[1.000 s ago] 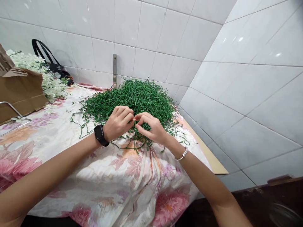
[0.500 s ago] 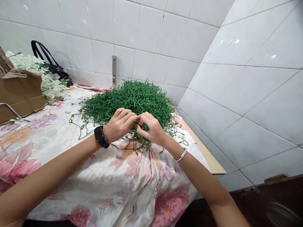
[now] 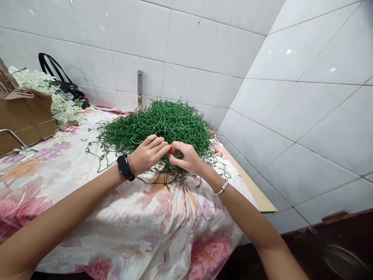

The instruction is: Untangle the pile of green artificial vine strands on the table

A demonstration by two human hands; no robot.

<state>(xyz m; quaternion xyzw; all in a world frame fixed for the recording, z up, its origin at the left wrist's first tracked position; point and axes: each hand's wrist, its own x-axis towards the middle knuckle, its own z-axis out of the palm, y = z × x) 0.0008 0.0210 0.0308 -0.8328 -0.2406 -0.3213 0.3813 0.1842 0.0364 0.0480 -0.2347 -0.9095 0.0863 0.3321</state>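
Clock centre: the point where the two hands meet.

- Walls, white glazed tile [image 3: 122, 23]: one behind at 12 o'clock, one angled off from 1 to 3 o'clock.
- Counter, draped in white cloth with pink, orange and purple flowers [image 3: 72, 186]: below everything listed here except the walls.
- Heap of thin, tangled green stems [image 3: 175, 120]: on the counter at 12 o'clock, just beyond the hands; loose stems lie around its edges.
- Brown creased cardboard box [image 3: 26, 116]: between 9 and 10 o'clock, partly out of view.
- Bunch of white-petalled blossoms [image 3: 64, 107]: 10 o'clock, beside the box.
- Black bag, patterned, with looped straps [image 3: 76, 93]: 10 o'clock, behind the blossoms.
- Left hand [image 3: 148, 154]: 9 o'clock side, fingers bent, thumb hidden.
- Right hand [image 3: 185, 155]: 3 o'clock side, thumb and forefinger curved into a ring. The fingertips of both hands meet before the heap; whether either grasps a stem cannot be told.
- Flat upright strip of grey metal [image 3: 140, 87]: 11 o'clock, against the wall.
- Black wristwatch [image 3: 124, 167]: left wrist.
- Narrow silver-coloured bangle [image 3: 223, 186]: right wrist.
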